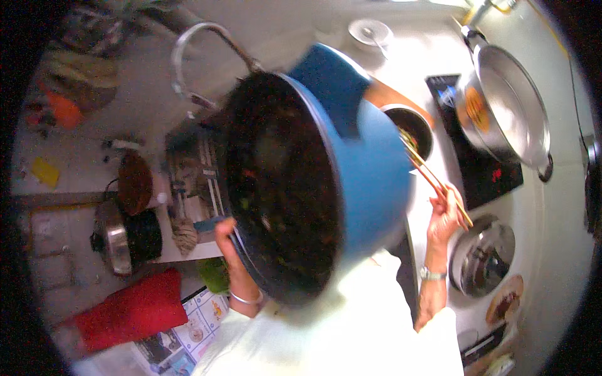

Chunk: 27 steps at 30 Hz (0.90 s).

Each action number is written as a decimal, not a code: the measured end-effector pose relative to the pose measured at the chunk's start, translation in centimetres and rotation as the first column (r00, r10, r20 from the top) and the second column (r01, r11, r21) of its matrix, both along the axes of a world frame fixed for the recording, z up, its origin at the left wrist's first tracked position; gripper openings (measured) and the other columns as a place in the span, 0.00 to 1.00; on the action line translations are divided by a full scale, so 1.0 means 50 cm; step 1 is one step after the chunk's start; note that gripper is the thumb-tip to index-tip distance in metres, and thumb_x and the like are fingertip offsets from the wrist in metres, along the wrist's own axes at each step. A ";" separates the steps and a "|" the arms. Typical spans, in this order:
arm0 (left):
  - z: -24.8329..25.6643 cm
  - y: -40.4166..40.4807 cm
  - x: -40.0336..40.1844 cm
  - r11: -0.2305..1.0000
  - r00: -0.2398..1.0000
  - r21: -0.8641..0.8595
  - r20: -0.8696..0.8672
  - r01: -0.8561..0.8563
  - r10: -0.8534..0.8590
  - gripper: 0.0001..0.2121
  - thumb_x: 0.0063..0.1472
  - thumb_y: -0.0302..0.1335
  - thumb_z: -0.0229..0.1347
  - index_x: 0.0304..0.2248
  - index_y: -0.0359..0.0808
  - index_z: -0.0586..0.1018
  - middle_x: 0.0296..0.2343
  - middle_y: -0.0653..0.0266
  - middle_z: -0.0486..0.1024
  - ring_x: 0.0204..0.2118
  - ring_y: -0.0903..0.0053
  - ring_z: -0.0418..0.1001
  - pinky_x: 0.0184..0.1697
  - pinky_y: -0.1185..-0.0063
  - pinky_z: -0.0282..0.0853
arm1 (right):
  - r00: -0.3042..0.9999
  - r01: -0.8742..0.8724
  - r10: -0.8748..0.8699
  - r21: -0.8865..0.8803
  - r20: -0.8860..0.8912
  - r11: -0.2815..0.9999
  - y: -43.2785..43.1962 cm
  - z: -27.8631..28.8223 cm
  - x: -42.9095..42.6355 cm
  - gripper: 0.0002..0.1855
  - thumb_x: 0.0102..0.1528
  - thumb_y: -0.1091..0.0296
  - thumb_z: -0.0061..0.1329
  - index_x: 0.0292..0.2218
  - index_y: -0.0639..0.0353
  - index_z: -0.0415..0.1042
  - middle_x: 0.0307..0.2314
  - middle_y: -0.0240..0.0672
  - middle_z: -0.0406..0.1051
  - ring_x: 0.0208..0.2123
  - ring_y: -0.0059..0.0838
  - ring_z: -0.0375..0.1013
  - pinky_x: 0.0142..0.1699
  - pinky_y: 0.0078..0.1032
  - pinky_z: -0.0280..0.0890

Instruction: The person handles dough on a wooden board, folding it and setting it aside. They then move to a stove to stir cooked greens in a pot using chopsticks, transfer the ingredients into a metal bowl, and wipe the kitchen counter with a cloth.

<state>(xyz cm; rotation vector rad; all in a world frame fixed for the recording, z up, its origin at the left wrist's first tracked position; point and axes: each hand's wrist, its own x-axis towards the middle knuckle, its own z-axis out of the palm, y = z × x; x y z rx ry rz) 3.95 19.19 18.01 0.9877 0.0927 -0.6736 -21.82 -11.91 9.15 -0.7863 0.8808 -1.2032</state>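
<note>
A large blue pan [376, 169] with a dark interior is tilted up on its side before me, and bits of food cling inside. My left hand [230, 244] grips it at the left edge; most of the fingers are hidden. Wooden chopsticks [428, 174] are held in my right hand [444, 216]. Their far ends reach a dark bowl [423, 136] with some green food in it, partly hidden behind the pan. The bowl stands by an orange-brown board [400, 101].
A stainless steel pan [512, 103] stands at a black induction cooktop [489, 174] with a lit display. Nearer me are a lid [484, 258] and a plate of food [505, 301]. A small white dish [370, 34] lies at the back. A lidded pot [120, 239] and a red cloth [136, 310] are at left.
</note>
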 end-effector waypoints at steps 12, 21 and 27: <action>-0.002 -0.220 0.165 0.919 0.944 0.256 0.218 -0.300 0.247 0.16 0.51 0.33 0.50 0.37 0.33 0.71 0.35 0.60 0.71 0.39 0.70 0.69 0.45 0.73 0.65 | 0.857 -0.143 -0.030 -0.292 -0.515 0.946 0.009 0.099 0.046 0.11 0.55 0.69 0.42 0.35 0.67 0.70 0.25 0.38 0.71 0.24 0.22 0.72 0.30 0.16 0.66; -0.131 -0.308 0.310 0.964 0.976 0.162 0.085 -0.212 0.200 0.15 0.48 0.29 0.52 0.36 0.31 0.71 0.34 0.58 0.70 0.37 0.65 0.68 0.43 0.70 0.65 | 0.885 -0.306 0.096 -0.413 -0.455 0.858 0.016 0.110 0.072 0.10 0.53 0.73 0.44 0.36 0.69 0.70 0.26 0.39 0.72 0.25 0.23 0.73 0.30 0.14 0.67; -0.147 -0.350 0.287 0.957 0.969 0.174 0.128 -0.231 0.210 0.12 0.48 0.28 0.53 0.33 0.31 0.71 0.29 0.61 0.69 0.32 0.72 0.69 0.35 0.76 0.68 | 0.773 -0.311 -0.036 -0.429 -0.633 0.848 -0.016 0.152 0.028 0.10 0.54 0.70 0.44 0.37 0.64 0.70 0.25 0.38 0.72 0.25 0.24 0.74 0.32 0.16 0.69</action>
